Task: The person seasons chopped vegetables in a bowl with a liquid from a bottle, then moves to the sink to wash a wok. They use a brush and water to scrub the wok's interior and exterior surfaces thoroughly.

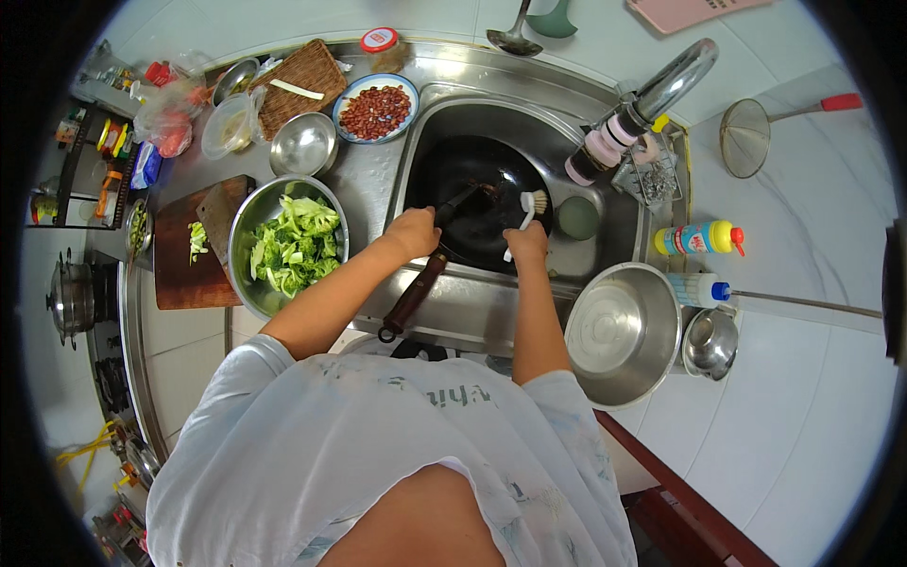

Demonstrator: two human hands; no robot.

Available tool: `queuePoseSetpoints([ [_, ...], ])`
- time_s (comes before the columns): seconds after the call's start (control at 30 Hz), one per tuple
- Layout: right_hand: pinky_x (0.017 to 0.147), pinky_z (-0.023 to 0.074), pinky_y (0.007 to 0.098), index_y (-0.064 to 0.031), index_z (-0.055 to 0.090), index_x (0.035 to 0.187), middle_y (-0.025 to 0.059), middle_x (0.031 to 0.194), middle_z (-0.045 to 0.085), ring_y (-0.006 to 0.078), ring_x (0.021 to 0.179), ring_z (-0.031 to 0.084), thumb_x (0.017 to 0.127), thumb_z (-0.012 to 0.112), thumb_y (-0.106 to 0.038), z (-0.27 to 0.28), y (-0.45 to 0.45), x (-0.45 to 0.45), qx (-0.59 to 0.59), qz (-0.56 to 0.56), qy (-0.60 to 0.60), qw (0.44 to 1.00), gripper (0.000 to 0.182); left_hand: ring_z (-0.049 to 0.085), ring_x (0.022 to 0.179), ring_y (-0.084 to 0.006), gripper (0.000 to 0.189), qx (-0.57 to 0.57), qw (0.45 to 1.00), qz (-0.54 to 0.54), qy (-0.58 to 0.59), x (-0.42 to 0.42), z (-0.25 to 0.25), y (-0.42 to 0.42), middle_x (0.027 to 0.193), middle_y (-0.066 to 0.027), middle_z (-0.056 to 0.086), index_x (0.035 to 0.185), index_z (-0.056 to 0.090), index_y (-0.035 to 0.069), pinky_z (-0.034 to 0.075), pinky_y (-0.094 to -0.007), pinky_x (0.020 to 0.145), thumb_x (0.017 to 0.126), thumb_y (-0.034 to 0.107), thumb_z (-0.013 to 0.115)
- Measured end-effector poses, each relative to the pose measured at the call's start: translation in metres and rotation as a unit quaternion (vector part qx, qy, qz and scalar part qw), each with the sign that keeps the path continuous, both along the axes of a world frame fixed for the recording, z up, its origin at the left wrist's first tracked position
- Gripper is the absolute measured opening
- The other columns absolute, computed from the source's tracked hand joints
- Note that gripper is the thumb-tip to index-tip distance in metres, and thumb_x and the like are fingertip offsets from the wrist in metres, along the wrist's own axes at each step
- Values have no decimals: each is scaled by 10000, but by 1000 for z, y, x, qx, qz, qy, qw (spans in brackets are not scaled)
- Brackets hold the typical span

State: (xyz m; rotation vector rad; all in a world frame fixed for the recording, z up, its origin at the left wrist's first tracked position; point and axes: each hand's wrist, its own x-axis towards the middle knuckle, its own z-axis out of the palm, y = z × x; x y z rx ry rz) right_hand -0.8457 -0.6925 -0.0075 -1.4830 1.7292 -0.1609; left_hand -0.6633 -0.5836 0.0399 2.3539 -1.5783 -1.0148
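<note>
A black wok [460,159] sits tilted in the left part of the steel sink [616,248]. Its brown wooden handle [417,292] with a hanging ring points towards me over the front edge. My left hand [414,232] is closed at the wok's left rim, beside the handle's neck. From its fingers a dark bar-like shape reaches into the wok; I cannot tell if it is a utensil or a reflection. My right hand [528,241] grips a white-handled dish brush [527,209], pale bristles up, over the wok's right side. A round green object [578,217] lies right of the wok.
Left stand a steel bowl of broccoli [294,244], a cutting board [173,241] with a cleaver [216,216], and a plate of red peanuts [375,108]. The faucet [638,106] overhangs the sink. A large steel basin [620,333] and detergent bottles [698,237] are right.
</note>
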Motion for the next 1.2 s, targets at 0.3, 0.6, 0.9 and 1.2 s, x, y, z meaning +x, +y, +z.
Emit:
queuePoseSetpoints([
  [0.3, 832, 449, 367, -41, 600, 1015, 190, 1016, 590, 347, 966, 558, 728, 550, -134, -44, -35, 16, -29, 55, 158, 986, 306, 362, 439, -78, 137, 198, 605, 514, 574, 21, -6, 14, 730, -56, 483, 869, 406, 76, 251, -185, 328, 876, 201, 461],
  [0.6, 436, 433, 356, -120, 439, 1237, 96, 694, 582, 185, 472, 523, 815, 460, -163, -76, -63, 8, 178, -121, -146, 966, 425, 364, 444, -71, 116, 191, 519, 553, 623, 17, -27, 22, 806, -80, 505, 933, 374, 108, 272, -162, 325, 889, 180, 453],
  [0.9, 383, 385, 285, -200, 526, 1183, 56, 603, 524, 148, 468, 507, 817, 437, -155, -71, -38, 40, 192, 26, -46, 980, 379, 327, 441, -74, 476, 172, 592, 527, 585, 7, -27, 14, 755, -72, 499, 1323, 218, 276, 244, -181, 358, 903, 135, 393],
  [1.2, 561, 501, 337, -96, 582, 1092, 125, 874, 631, 237, 634, 621, 806, 498, -144, -59, -60, 50, 58, 139, 82, 985, 301, 302, 419, -66, 446, 192, 615, 502, 577, 6, -33, 15, 727, -81, 505, 1289, 275, 257, 219, -182, 343, 888, 118, 413],
])
